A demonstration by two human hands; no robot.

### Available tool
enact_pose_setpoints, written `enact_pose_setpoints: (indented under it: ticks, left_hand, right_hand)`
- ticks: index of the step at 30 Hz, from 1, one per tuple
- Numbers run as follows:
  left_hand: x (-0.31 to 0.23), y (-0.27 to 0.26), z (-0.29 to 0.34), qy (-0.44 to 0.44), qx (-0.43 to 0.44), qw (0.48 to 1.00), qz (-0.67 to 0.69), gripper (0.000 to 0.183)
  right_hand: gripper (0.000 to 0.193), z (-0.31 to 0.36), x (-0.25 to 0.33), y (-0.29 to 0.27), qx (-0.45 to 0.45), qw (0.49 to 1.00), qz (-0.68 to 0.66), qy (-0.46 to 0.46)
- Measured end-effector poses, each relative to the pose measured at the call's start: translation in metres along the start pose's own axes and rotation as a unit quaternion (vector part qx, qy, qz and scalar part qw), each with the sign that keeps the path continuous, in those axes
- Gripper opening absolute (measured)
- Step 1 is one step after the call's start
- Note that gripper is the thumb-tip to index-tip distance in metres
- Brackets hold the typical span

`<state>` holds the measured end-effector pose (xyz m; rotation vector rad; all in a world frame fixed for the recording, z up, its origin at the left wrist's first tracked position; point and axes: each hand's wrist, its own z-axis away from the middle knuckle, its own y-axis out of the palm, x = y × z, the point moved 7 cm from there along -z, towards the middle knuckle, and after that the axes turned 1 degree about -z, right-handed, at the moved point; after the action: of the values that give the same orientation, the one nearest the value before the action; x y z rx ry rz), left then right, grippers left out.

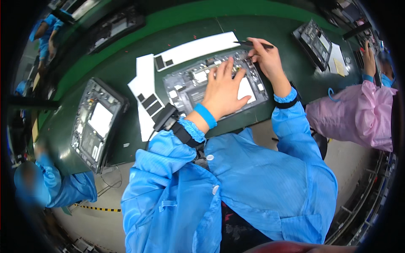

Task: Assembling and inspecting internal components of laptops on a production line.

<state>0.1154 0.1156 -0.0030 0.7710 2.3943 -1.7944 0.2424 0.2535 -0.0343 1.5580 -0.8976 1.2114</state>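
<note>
An opened laptop base (190, 95) with its inner parts exposed lies on the green bench before me. My left hand (223, 90) rests on it with the fingers spread, holding nothing. Above the base's far right corner, my right hand (266, 58) is closed around a slim black pointed tool (242, 42), tweezers or a pen-like stick; which one I cannot tell. The tool's tip points left, over the end of a long white sheet (198, 47) behind the base. The palm and fingers of my left hand hide part of the laptop's middle.
White strips (145, 99) with black rectangular pads (149, 101) lie left of the base. Further left stands another opened laptop (95, 126); one more (314, 44) sits at the far right. A co-worker's pink sleeve (352, 111) is to the right, another person's blue sleeve (74, 187) at lower left.
</note>
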Motion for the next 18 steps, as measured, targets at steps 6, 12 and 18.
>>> enact_pose_setpoints:
  ticks: [6,12,18]
  left_hand:
    - [0.018,-0.090,0.076,-0.112,-0.093,0.986,0.080,0.054]
    - [0.062,-0.053,0.170,-0.351,-0.091,0.825,0.434,0.057]
    - [0.067,-0.078,0.144,-0.245,-0.135,0.776,0.566,0.062]
  right_hand:
    - [0.037,0.050,0.016,-0.026,-0.070,0.968,0.236,-0.048]
    - [0.044,0.107,-0.003,-0.002,0.034,0.965,0.261,-0.001]
    - [0.044,0.067,0.028,0.002,-0.089,0.996,0.006,-0.009]
